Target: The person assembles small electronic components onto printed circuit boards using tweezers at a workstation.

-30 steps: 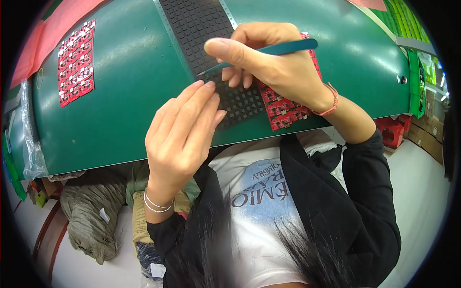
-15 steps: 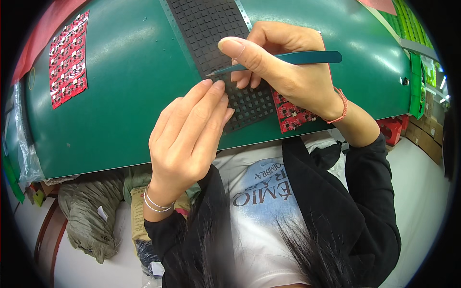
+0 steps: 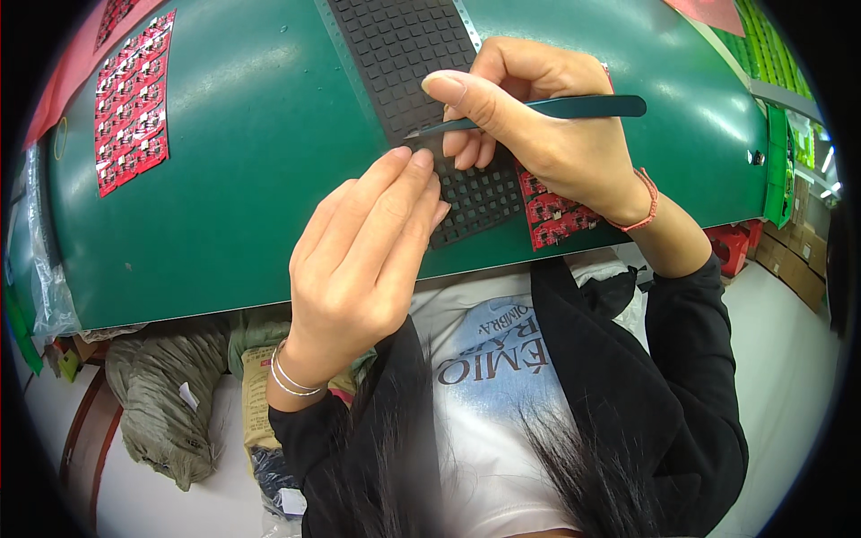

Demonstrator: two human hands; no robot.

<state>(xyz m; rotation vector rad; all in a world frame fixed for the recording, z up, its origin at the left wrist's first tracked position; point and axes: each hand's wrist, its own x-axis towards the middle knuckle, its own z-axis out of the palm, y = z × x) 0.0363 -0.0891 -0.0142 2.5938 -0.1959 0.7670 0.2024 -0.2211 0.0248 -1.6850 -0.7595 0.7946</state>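
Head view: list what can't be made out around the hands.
All in the head view:
Black padded sheet: far end cut off by the top edge.
Red circuit boards: partly hidden by the right hand.
Tweezers: tip too small to show whether it grips anything.

Two hands are here: one left hand (image 3: 363, 255) and one right hand (image 3: 569, 148). One pair of tweezers (image 3: 587, 107). One green table (image 3: 242, 206). Three red panels show — one at left (image 3: 133, 108), one near the right hand (image 3: 556, 215), one at the upper left corner (image 3: 115, 18). Black pads (image 3: 404, 54) run to dozens, partly covered, so the exact number can't be told. Two silver loops (image 3: 294, 386), one cord bracelet (image 3: 647, 199), one rubber band (image 3: 60, 139). Pink sheets (image 3: 67, 76) appear in two places. One grey sack (image 3: 166, 412), one tan bag (image 3: 260, 399). Cartons (image 3: 794, 260): several — overlapping, number unclear.
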